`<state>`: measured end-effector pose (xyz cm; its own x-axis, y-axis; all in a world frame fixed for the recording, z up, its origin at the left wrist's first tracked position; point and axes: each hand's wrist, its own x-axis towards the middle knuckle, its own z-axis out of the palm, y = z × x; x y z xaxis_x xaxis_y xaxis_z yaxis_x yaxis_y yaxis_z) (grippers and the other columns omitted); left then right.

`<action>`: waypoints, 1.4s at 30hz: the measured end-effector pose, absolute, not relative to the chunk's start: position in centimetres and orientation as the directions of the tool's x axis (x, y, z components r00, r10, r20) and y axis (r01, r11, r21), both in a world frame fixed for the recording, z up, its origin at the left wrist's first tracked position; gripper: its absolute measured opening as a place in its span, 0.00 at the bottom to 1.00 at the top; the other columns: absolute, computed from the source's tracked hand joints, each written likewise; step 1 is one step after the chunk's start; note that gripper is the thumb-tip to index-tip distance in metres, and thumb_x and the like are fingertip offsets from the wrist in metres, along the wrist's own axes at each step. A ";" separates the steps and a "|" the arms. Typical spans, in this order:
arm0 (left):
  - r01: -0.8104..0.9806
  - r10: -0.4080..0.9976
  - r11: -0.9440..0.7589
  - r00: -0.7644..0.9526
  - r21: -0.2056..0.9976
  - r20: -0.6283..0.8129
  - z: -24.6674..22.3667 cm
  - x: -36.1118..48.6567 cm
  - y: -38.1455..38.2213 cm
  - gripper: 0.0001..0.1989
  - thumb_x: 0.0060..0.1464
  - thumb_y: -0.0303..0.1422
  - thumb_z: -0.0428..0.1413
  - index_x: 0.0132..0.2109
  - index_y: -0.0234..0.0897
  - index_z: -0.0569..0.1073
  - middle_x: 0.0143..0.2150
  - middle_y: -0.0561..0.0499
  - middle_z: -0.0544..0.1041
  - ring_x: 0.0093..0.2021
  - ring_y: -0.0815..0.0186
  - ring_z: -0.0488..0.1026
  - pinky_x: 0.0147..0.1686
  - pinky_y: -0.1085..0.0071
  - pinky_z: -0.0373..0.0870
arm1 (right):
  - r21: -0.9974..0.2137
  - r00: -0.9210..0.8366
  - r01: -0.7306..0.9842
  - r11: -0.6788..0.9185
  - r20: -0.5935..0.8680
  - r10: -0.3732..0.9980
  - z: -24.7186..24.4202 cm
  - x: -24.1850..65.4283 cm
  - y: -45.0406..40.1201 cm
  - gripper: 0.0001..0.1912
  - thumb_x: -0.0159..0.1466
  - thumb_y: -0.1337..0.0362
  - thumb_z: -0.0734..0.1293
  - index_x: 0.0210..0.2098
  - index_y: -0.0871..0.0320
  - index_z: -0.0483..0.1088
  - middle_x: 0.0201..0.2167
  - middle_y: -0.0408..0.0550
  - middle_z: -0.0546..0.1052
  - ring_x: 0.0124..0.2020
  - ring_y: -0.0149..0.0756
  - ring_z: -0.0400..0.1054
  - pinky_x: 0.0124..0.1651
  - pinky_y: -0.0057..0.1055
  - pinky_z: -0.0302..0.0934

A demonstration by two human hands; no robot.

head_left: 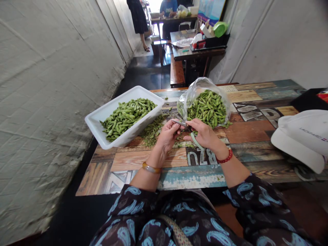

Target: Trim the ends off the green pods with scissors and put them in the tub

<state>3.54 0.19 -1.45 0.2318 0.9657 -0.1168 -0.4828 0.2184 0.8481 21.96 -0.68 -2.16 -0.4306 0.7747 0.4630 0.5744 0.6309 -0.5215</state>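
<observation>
My right hand point(201, 133) is closed around scissors point(196, 140) with pale green handles, their blades pointing left. The blades reach the fingertips of my left hand point(169, 133), which pinches what looks like an edamame pod, mostly hidden by fingers and metal. Just beyond my right hand, a clear plastic bag point(202, 83) lies open towards me, full of green edamame pods point(208, 106). On the left stands a white plastic tub point(96, 120) holding a heap of edamame pods point(125, 118). Between tub and bag, a pile of green trimmings point(152, 131) lies beside my left hand.
The patchwork wood-print table point(148, 159) carries a white cap point(302, 136) at the right. A rough wall point(51, 85) runs along the left. Farther back are another table point(179, 53) with items on it, a bench point(177, 71) and two people, partly seen.
</observation>
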 end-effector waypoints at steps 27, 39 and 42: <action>-0.490 0.921 0.302 0.372 0.818 -0.117 -0.3 3.6 -0.2 0.17 0.45 0.37 0.66 0.41 0.36 0.72 0.28 0.54 0.73 0.23 0.74 0.63 0.19 0.79 0.54 | -0.656 -0.119 0.593 0.467 0.502 0.857 -1.4 23.8 0.3 0.22 0.62 0.51 0.69 0.50 0.58 0.74 0.33 0.49 0.77 0.36 0.41 0.72 0.44 0.38 0.67; 0.465 0.915 -0.323 0.374 0.824 0.148 -3.0 5.6 0.4 0.08 0.54 0.33 0.58 0.29 0.36 0.75 0.29 0.50 0.72 0.32 0.66 0.66 0.34 0.71 0.60 | -0.718 -0.003 0.545 0.432 0.514 0.858 -0.9 24.4 0.8 0.18 0.62 0.54 0.70 0.47 0.59 0.75 0.31 0.47 0.77 0.35 0.40 0.72 0.42 0.36 0.67; 0.679 0.941 -0.321 0.306 0.661 0.142 -2.7 6.2 -0.1 0.09 0.49 0.36 0.64 0.27 0.38 0.73 0.29 0.49 0.70 0.33 0.63 0.67 0.35 0.69 0.59 | -0.710 -0.034 0.545 0.446 0.513 0.858 -0.7 24.1 0.5 0.18 0.62 0.55 0.70 0.48 0.58 0.75 0.33 0.48 0.78 0.37 0.40 0.72 0.44 0.36 0.67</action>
<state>6.21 -0.09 -2.74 0.3062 0.9413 0.1422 0.6789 -0.3206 0.6605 24.07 0.48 -0.68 -0.0337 0.8578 0.5129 0.5446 0.4460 -0.7102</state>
